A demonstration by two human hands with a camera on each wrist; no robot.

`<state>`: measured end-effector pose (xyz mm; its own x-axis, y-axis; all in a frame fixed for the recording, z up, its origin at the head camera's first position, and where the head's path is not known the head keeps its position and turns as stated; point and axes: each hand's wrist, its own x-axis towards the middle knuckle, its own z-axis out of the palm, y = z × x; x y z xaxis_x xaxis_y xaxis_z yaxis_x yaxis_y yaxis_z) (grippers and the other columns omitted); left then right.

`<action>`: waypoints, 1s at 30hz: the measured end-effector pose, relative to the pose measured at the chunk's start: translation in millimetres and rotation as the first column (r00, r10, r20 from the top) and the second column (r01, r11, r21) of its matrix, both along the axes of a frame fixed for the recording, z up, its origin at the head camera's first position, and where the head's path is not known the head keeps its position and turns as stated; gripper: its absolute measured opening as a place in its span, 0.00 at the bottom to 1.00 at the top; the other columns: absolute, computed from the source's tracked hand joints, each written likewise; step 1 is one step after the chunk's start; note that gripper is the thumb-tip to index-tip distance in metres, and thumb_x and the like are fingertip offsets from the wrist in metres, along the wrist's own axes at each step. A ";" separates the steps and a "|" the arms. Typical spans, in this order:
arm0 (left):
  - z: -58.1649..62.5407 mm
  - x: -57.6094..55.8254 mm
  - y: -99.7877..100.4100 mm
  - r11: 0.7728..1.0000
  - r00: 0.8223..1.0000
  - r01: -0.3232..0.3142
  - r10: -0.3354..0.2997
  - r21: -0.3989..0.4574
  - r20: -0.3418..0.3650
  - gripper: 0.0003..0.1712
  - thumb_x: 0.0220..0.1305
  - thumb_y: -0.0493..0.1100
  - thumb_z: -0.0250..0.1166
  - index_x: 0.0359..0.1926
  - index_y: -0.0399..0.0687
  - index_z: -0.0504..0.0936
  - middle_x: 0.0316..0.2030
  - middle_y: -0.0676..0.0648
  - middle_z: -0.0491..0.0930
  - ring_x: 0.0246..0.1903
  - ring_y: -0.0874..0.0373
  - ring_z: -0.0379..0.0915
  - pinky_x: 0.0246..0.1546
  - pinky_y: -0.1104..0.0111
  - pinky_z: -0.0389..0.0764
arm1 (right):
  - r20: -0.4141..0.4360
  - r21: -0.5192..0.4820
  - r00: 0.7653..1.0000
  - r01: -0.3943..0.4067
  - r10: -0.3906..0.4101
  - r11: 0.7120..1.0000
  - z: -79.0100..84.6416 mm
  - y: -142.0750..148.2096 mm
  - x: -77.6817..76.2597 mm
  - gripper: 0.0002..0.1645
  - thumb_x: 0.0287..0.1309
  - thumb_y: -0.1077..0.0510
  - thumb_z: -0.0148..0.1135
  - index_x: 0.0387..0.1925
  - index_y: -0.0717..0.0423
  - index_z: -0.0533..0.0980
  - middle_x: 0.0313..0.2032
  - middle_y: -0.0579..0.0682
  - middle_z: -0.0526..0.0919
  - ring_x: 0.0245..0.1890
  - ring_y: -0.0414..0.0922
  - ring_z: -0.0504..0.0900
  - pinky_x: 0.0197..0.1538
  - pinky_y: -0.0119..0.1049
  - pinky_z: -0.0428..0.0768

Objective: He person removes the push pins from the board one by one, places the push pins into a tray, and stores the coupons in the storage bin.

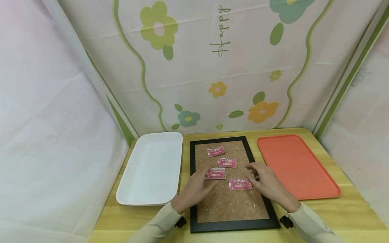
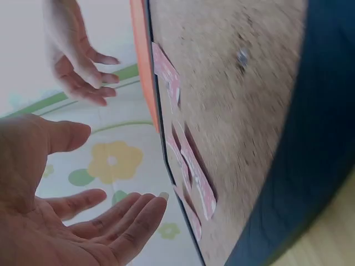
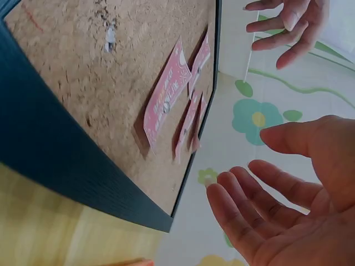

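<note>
A cork board [image 1: 231, 207] in a black frame lies on the table, and several pink paper coupons [image 1: 240, 184] are pinned to it. Above its left part is my left hand [image 1: 196, 187], fingers relaxed and holding nothing. My right hand [image 1: 267, 180] hovers over the board's right edge, also with nothing in it. In the left wrist view a gap separates the left hand [image 2: 83, 199] from the coupons [image 2: 197, 177]. The right wrist view shows the right hand [image 3: 283, 194] apart from the cork, its thumb and fingers spread. Small pins hold the coupons.
To the left of the board stands a white tray [image 1: 150, 168]; to the right lies a red-orange tray [image 1: 299, 168]. Small clear pins [image 1: 254, 205] are stuck in the lower cork. A flower-printed curtain [image 1: 231, 67] rises behind the wooden table [image 1: 352, 216].
</note>
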<state>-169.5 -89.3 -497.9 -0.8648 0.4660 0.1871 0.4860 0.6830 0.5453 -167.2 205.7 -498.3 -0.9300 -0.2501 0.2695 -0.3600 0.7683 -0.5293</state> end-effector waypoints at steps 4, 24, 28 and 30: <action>-2.2 0.3 7.5 0.996 0.997 -0.015 0.008 0.088 0.075 0.34 0.73 0.53 0.66 0.74 0.49 0.69 0.61 0.41 0.81 0.58 0.47 0.80 0.57 0.57 0.83 | 0.071 -0.031 0.997 0.012 -0.010 0.999 -6.1 -1.5 -1.5 0.17 0.67 0.58 0.68 0.55 0.62 0.81 0.46 0.57 0.87 0.39 0.43 0.85 0.37 0.36 0.87; -21.6 -3.7 41.3 0.972 0.961 -0.042 -0.024 0.232 0.276 0.28 0.73 0.49 0.67 0.66 0.38 0.76 0.54 0.37 0.82 0.45 0.50 0.85 0.41 0.73 0.83 | 0.247 -0.166 0.968 0.086 -0.043 0.982 -38.5 -13.6 -4.3 0.03 0.64 0.64 0.69 0.39 0.60 0.83 0.33 0.50 0.87 0.30 0.38 0.84 0.34 0.28 0.82; -26.2 -6.4 43.9 0.962 0.950 -0.055 -0.032 0.266 0.312 0.26 0.73 0.47 0.67 0.64 0.36 0.77 0.55 0.36 0.83 0.48 0.49 0.86 0.46 0.70 0.86 | 0.288 -0.161 0.957 0.096 -0.046 0.982 -37.6 -15.3 -5.8 0.03 0.65 0.64 0.69 0.39 0.59 0.84 0.34 0.50 0.88 0.31 0.39 0.85 0.34 0.28 0.82; -28.2 -7.5 45.5 0.964 0.947 -0.062 -0.026 0.260 0.320 0.26 0.73 0.47 0.67 0.64 0.37 0.77 0.56 0.37 0.83 0.49 0.48 0.86 0.47 0.69 0.86 | 0.300 -0.152 0.953 0.100 -0.051 0.983 -36.6 -16.0 -6.5 0.02 0.65 0.64 0.68 0.39 0.59 0.84 0.34 0.50 0.88 0.32 0.39 0.85 0.33 0.29 0.82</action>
